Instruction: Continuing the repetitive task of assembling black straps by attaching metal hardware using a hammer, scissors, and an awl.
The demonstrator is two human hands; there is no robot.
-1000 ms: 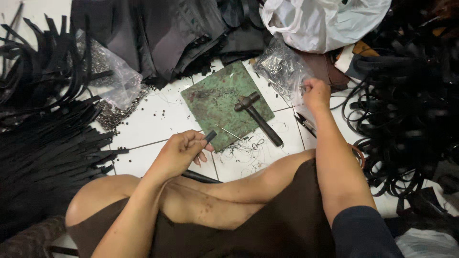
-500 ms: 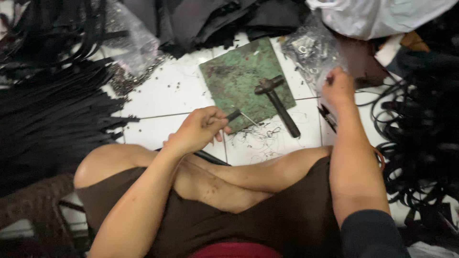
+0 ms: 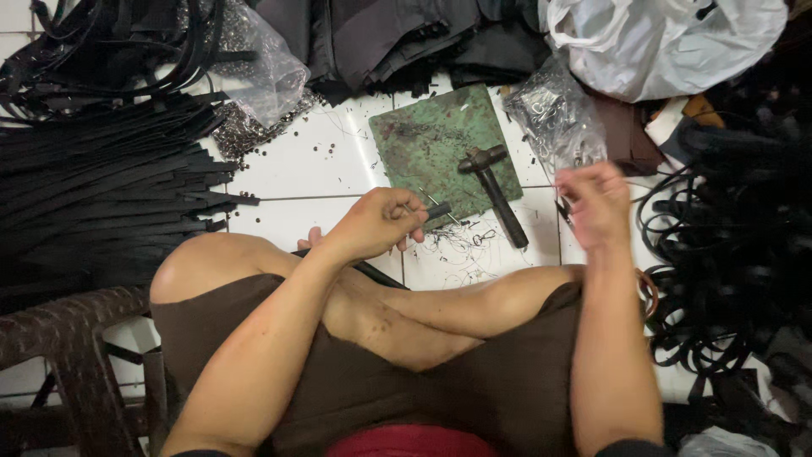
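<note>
Now, head view: right hand (image 3: 595,203) has come off the clear bag of small metal parts (image 3: 554,118) and lifted, blurred; its fingers are curled, but I cannot tell if they pinch a piece. Left hand (image 3: 372,224) has barely moved, fingers closed around a short dark punch tool (image 3: 433,211) at the near edge of the green plate (image 3: 440,144). Hammer (image 3: 495,190) lies untouched across that plate's right side. Surface is a white tiled floor (image 3: 296,169): black strap bundles (image 3: 101,178) left, dark fabric at the far edge, white plastic bag (image 3: 668,38) at the far right corner, a brown stool (image 3: 59,338) near left.
</note>
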